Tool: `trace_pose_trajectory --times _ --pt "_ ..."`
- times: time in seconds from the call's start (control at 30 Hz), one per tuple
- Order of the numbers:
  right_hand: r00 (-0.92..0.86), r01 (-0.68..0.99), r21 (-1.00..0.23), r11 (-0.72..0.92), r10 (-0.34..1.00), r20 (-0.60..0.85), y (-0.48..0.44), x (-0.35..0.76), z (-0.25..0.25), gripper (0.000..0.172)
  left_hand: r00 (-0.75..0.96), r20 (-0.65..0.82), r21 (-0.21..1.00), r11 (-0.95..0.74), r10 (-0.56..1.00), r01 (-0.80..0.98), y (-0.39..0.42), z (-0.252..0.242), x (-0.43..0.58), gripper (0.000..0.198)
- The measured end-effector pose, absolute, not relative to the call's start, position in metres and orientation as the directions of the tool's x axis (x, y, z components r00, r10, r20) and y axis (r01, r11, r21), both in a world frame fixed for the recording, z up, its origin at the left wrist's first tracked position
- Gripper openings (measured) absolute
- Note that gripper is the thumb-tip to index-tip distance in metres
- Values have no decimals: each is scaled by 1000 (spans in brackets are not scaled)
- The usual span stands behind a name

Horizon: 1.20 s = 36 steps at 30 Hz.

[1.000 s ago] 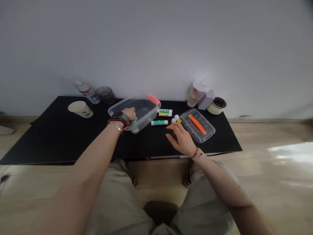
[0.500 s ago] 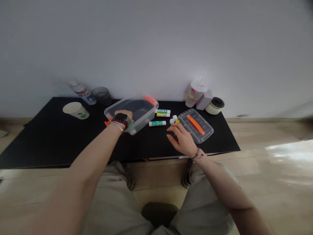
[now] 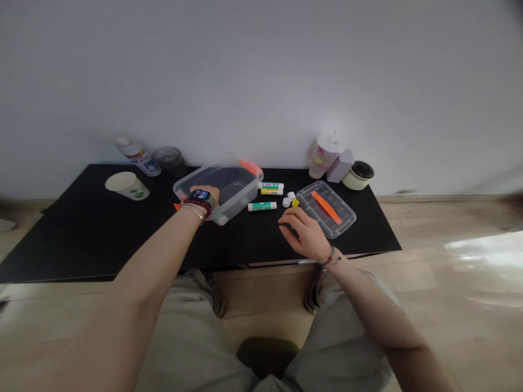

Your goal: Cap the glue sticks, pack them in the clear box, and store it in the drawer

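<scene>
Presumably for reach, caps (image 3: 286,202) are grouped beyond the right hand's (image 3: 304,234) parted fingers; the left hand's (image 3: 212,191), in the box (image 3: 242,199), cannot be judged.

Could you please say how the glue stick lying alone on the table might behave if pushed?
The glue stick would probably roll if pushed sideways, being a cylinder lying flat. Its straight tube looks stiff, and its slim size suggests it's light.

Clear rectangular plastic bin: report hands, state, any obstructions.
Left hand inside bin, grip hidden. Right hand loosely open, seemingly empty. Bin uncovered; orange-handled clear plastic lid to its right. Three white tubes, green or yellow labels, between.
</scene>
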State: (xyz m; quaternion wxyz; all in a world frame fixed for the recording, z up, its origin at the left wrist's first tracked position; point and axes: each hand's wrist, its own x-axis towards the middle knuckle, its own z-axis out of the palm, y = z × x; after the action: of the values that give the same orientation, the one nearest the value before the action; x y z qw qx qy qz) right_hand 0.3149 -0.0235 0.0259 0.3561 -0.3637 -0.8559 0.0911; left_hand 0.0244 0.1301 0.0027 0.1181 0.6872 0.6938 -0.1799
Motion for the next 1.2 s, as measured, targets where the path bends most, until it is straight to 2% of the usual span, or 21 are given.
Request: trace_pose_trajectory --times 0.1,0.2,0.23,0.3,0.37,0.4,0.43,0.5,0.57,0.77,0.97,1.07,1.2 --pt "-482 559 -404 724 680 552 -23 316 26 14 -31 -398 -60 7 917 998 133 4 21 23" --pt "-463 563 -396 725 674 575 -22 318 28 13 -17 -317 -18 12 948 1000 133 12 22 25" --pt "-446 568 -396 722 674 588 -21 319 28 12 -9 -232 15 13 973 1000 130 17 26 26" --pt "-390 581 -409 704 682 619 -18 322 29 11 22 50 125 -28 999 992 121 25 40 31" --pt "-308 599 -443 667 703 642 -15 326 30 10 98 363 226 -189 927 956 105 28 62 33" --pt "-264 608 -465 644 716 647 -13 328 30 10 167 445 228 -291 880 929 97 26 75 33" --pt "-222 618 -485 619 729 648 -10 331 31 9 282 467 201 -411 838 889 88 21 88 32" --pt "-147 643 -512 570 748 647 -5 335 31 8 493 423 139 -592 760 794 74 4 111 31" --pt "-98 663 -526 532 759 644 0 340 30 9 599 335 99 -659 727 745 65 -20 127 32" --pt "-84 681 -537 498 782 617 6 350 28 11 404 152 67 -417 902 906 67 -80 133 46" --pt "-135 748 -487 450 822 553 13 354 21 11 417 62 92 -421 907 902 71 -73 127 25" --pt "-177 785 -453 422 854 489 29 358 5 15 335 40 239 -335 941 911 61 -57 121 24" --pt "-276 831 -350 432 867 414 56 358 -25 21 304 -10 605 -236 953 761 39 -31 105 26"
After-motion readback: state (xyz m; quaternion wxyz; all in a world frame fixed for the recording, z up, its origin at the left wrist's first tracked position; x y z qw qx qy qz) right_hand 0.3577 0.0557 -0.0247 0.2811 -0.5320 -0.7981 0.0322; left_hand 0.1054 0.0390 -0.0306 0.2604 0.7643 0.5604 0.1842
